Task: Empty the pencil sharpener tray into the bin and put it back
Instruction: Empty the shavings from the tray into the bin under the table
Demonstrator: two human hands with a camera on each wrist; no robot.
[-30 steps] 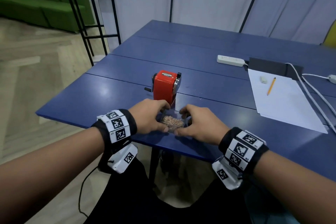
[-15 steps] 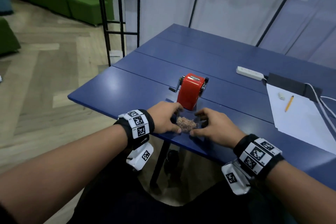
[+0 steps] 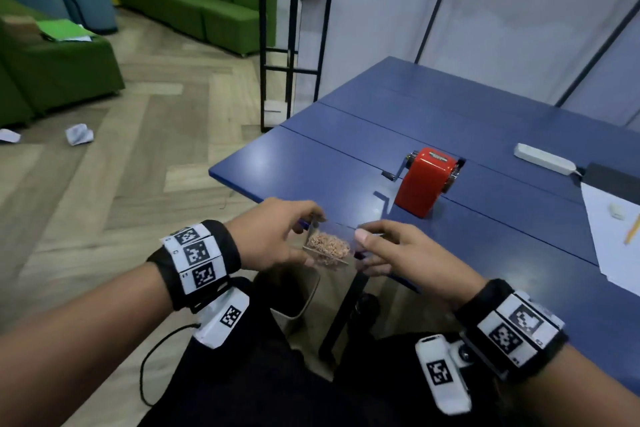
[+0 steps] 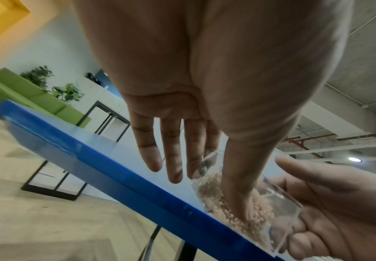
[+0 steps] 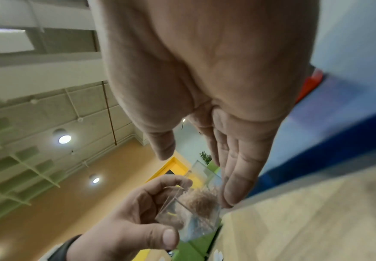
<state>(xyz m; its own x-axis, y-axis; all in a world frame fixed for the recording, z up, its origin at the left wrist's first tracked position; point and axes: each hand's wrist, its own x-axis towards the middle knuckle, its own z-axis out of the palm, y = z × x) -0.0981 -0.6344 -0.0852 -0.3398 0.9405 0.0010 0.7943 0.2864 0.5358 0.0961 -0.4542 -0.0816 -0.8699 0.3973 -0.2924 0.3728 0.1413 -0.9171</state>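
The clear tray (image 3: 327, 246), holding tan pencil shavings, is off the blue table (image 3: 346, 166) and level at its near edge. My left hand (image 3: 313, 239) pinches the tray's left end between thumb and fingers. My right hand (image 3: 363, 253) cups the right end, fingers curled beneath and thumb just above the rim. The left wrist view shows my left thumb lying across the tray (image 4: 261, 208). In the right wrist view my right fingers (image 5: 229, 190) lie against the tray (image 5: 196, 208). The red crank sharpener (image 3: 424, 182) stands on the table behind it. A beige container (image 3: 298, 298) sits under the table edge, mostly hidden.
A white power strip (image 3: 543, 158), a sheet of paper (image 3: 613, 239) with an eraser (image 3: 616, 211) and a pencil (image 3: 632, 229) lie at the table's right. A black metal frame (image 3: 294, 55) stands beyond the table's left end. Crumpled paper (image 3: 79, 133) lies on the wooden floor.
Both hands have lifted the tray off the table and drawn it back to the near edge. My head has turned left, so the sharpener now sits further right.
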